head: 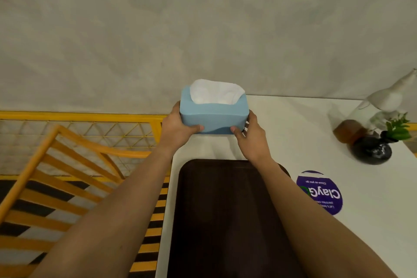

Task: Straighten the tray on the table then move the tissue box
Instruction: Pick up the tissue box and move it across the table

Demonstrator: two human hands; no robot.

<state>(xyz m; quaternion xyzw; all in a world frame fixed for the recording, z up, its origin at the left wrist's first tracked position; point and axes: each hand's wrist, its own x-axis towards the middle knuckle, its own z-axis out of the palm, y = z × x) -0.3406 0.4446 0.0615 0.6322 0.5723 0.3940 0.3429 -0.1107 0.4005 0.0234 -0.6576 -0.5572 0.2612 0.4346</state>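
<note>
A light blue tissue box (214, 117) with white tissue sticking out of its top is at the far left corner of the white table (304, 124). My left hand (178, 128) grips its left end and my right hand (250, 135) grips its right end. Whether the box rests on the table or hangs just above it, I cannot tell. A dark brown tray (225, 221) lies lengthwise on the table under my forearms, its sides parallel to the table's left edge.
A round purple sticker (320, 192) lies right of the tray. A black vase with a green plant (372, 149), an amber glass bottle (349, 131) and a white object stand at the far right. An orange chair (56, 176) and yellow railing are on the left.
</note>
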